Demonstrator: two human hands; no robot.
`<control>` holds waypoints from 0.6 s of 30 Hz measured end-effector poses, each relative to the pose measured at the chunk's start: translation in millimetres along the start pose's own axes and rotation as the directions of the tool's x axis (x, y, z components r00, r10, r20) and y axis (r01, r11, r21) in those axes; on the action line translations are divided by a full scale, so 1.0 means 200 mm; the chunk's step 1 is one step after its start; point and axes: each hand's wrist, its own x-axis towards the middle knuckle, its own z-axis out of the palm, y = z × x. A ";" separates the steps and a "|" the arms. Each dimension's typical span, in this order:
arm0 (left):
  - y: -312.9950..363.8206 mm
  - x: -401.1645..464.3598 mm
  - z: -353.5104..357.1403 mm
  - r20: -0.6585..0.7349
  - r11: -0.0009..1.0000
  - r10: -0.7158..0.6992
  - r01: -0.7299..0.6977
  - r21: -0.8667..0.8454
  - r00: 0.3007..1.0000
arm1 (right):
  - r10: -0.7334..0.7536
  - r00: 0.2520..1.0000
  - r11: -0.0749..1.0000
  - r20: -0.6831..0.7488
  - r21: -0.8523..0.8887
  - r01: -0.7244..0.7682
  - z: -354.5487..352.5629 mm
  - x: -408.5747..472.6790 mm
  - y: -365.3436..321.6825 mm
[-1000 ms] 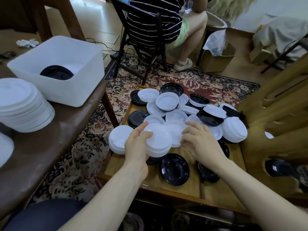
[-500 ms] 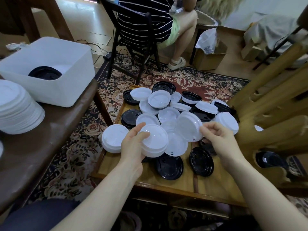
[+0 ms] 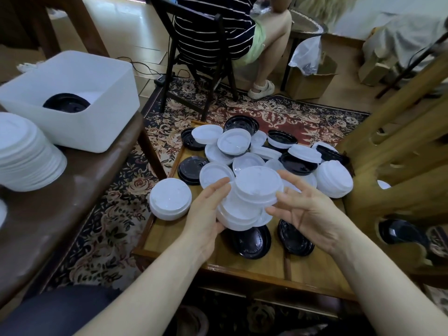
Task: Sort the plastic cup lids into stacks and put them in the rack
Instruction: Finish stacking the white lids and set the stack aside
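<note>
Head view: left hand (image 3: 206, 214) grips a white lid stack (image 3: 244, 209) above the bench (image 3: 184, 241). Right hand (image 3: 312, 212) is open, fingers touching the top lid (image 3: 258, 183). More lids (image 3: 300, 161) lie behind.

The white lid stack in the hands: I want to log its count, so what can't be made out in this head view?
- White lid stack: its count; the left hand covers its side and the rims blur together.
- Right hand: whether it touches the top lid.
- Black lids underneath: partly hidden by the stack.
- Stack on the brown table: cut by the left edge.
</note>
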 end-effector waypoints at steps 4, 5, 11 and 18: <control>0.00 0.00 0.00 0.028 1.000 0.008 -0.008 -0.016 1.000 | -0.027 0.998 0.927 0.061 -0.371 0.048 0.03 -0.02 0.01; 0.00 0.00 0.00 0.031 1.000 0.011 -0.010 -0.021 0.999 | -0.043 0.998 0.875 0.055 -0.480 0.064 0.03 -0.02 0.02; 0.01 0.01 -0.01 0.037 1.000 0.021 -0.020 -0.015 0.999 | -0.139 0.989 0.635 0.050 -0.762 0.128 -0.01 -0.02 0.04; 0.00 0.00 0.00 0.106 0.999 0.007 -0.011 0.037 0.994 | -0.111 0.949 0.574 0.295 -0.761 0.303 -0.01 -0.04 0.03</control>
